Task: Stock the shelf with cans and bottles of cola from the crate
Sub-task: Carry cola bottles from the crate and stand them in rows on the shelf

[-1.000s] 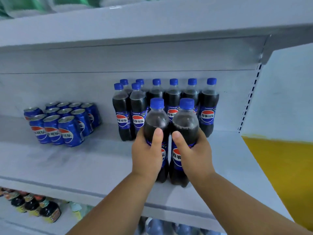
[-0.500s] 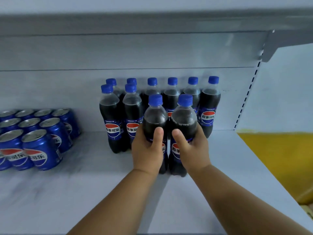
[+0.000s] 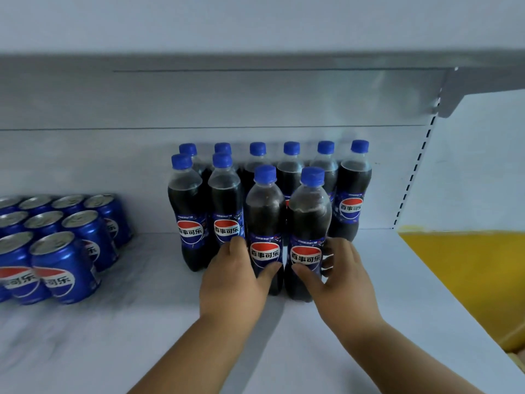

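Left hand (image 3: 233, 280) low on the front-left cola bottle (image 3: 264, 223), thumb pressed to the base of its label, fingers curled round its far side: a loose grip on that bottle. Right hand (image 3: 339, 282) at the front-right cola bottle (image 3: 308, 231), thumb lying across the lower label, fingers spread and relaxed beside the bottle's right flank, some seemingly clear of the plastic; whether a true grip or a mere touch, cannot tell. Both front bottles upright on the white shelf (image 3: 142, 336), side by side and nearly touching, blue caps up, red-white-blue labels facing the camera. Just behind and to the left, two more bottles (image 3: 206, 211) upright in the same row depth, the nearer one touching the left hand's knuckles. Further back, against the shelf's rear wall, a row of six bottles (image 3: 352, 189), caps level, the rightmost standing fully in view. Well apart to the left, a block of blue cola cans (image 3: 65, 265), upright, packed in tight rows, silver tops showing, cut off by the picture's left edge. Overhead, the underside of the upper shelf (image 3: 255, 61). To the right, a slotted upright rail (image 3: 417, 166), and beyond it a yellow surface (image 3: 468, 274). Crate out of sight.
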